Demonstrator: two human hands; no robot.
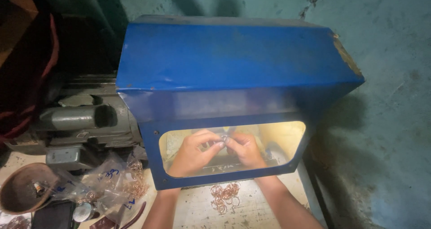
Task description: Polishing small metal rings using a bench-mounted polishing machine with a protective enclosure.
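Note:
Both my hands reach inside a blue metal hood (233,62) and show through its clear lit window (278,141). My left hand (193,152) and my right hand (246,150) meet at the middle, pinching a small ring (224,139) between their fingertips. What sits behind the ring inside the hood is too blurred to make out. A loose pile of thin copper-coloured rings (224,196) lies on the bench just in front of the hood, between my forearms.
A grey electric motor (81,121) stands left of the hood. Clear plastic bags with more rings (119,182) lie in front of it, next to a brown bowl (24,188). A teal wall (390,121) closes off the right side.

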